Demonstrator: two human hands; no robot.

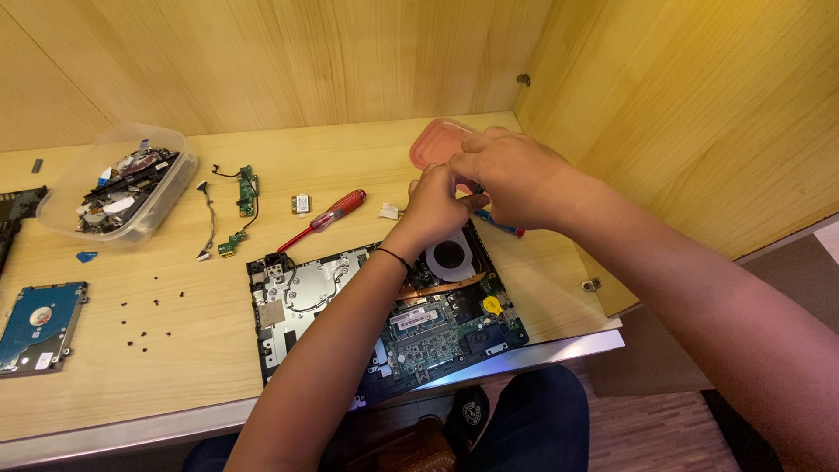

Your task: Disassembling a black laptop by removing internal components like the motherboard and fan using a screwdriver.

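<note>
Wooden desk (pixel 175 367) and panelled walls fill my view. Over the opened laptop (pixel 384 323), near its fan, my left hand (pixel 433 214) and right hand (pixel 507 175) pinch together on something I cannot make out; they half-hide a pink lid (pixel 433 140) behind.

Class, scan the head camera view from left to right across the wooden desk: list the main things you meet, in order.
Blue-topped hard drive → clear plastic tub of parts → small green circuit boards with cables → red-handled screwdriver → opened laptop with exposed motherboard → left hand → right hand, in front of a pink plastic lid.
</note>
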